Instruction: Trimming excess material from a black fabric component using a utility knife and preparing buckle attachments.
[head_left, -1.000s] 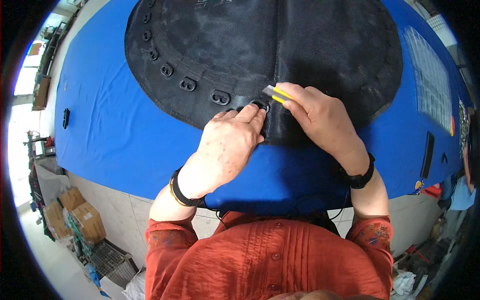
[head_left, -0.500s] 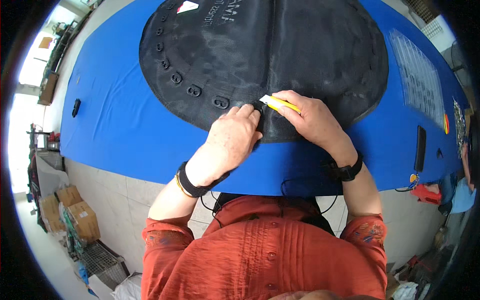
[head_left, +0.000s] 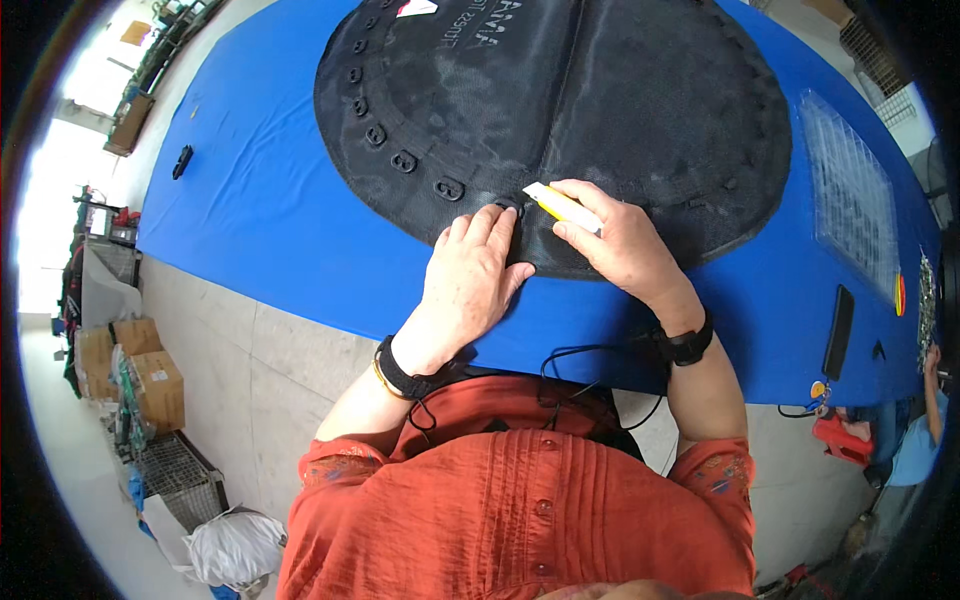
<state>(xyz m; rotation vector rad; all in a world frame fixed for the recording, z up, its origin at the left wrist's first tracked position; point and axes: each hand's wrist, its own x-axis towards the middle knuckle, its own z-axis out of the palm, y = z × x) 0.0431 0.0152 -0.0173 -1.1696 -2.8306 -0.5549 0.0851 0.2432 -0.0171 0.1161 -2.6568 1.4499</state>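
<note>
A large round mat (head_left: pixel 470 110) of black mesh fabric lies on a blue-covered table (head_left: pixel 260 240). Black plastic buckles (head_left: pixel 404 161) run in a curved row near its left edge. My left hand (head_left: pixel 468 275) lies on the near edge of the mat, fingers stretched out and thumb apart. Its fingertips touch another black buckle (head_left: pixel 509 204), partly covered by them. Just to the right, my right hand (head_left: pixel 635 250) is closed around a yellow utility knife (head_left: pixel 562 207). The knife's pale tip points left, close above that buckle.
On the right side of the table lie a clear plastic sheet (head_left: pixel 850 190), a long black case (head_left: pixel 839 332) and a yellow-red tool (head_left: pixel 899 295). A small black object (head_left: pixel 182 162) lies far left. Cardboard boxes (head_left: pixel 150 380) stand on the floor. Another person's arm (head_left: pixel 934 400) shows at the right edge.
My left fingers have straightened and lie flatter beside the buckle. The knife stays in my right hand, its tip still near the buckle. The whole view has shifted slightly.
</note>
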